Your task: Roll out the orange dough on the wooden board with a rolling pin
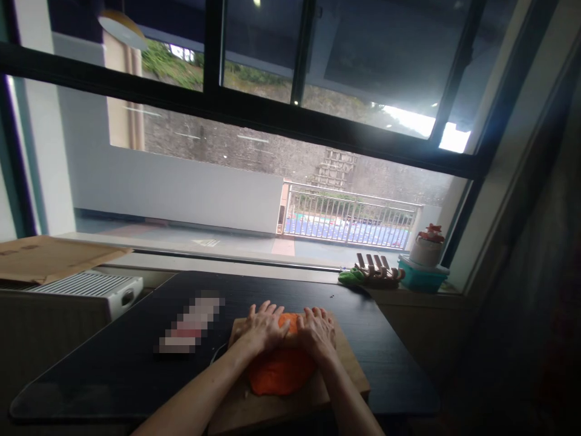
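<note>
A flat, soft orange sheet that looks like dough (281,370) lies on a wooden board (354,369) at the near side of the dark table. Across it, between my hands, runs a tan band like a rolling pin (294,341), mostly hidden under them. My left hand (265,327) rests palm down over the left part, its fingers stretched forward and apart. On the right part lies my right hand (315,332), also palm down with fingers extended. Neither hand's fingers are wrapped round anything visible.
A blurred-out item (190,327) lies on the black table (136,339) left of the board. Cardboard (59,257) covers a white slatted unit (91,284) at the left. On the windowsill stand a teal container (422,274), a brown rack (379,271) and a green cloth-like thing (351,277).
</note>
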Demonstrator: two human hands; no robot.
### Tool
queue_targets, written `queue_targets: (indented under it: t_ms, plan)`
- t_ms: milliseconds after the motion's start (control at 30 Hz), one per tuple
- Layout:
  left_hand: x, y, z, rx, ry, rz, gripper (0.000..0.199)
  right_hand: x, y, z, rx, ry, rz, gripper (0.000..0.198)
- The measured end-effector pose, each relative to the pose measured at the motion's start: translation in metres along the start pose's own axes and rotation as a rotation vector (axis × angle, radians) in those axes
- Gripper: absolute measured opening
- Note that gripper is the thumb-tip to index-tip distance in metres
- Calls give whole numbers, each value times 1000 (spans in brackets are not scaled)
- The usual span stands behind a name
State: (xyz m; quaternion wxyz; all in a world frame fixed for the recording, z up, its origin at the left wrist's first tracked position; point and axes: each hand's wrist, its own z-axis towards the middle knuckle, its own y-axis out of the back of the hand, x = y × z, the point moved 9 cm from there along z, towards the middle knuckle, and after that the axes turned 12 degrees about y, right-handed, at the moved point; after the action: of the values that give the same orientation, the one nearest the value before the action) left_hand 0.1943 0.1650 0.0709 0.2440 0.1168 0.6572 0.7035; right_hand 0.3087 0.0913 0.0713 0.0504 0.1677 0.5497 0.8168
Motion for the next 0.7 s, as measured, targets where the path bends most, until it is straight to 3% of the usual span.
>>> queue_targets:
  t_ms: [467, 600, 700]
  plan:
    - [0, 17, -79, -107, -110, -42, 54, 21, 11, -66, -45, 84, -30, 43]
    - [0, 17, -79, -86, -109, -40, 55, 20, 11, -66, -47, 78, -40, 45]
    - [-2, 17, -63, -82, -98, -21, 54, 19, 10, -52, -5, 72, -31, 44]
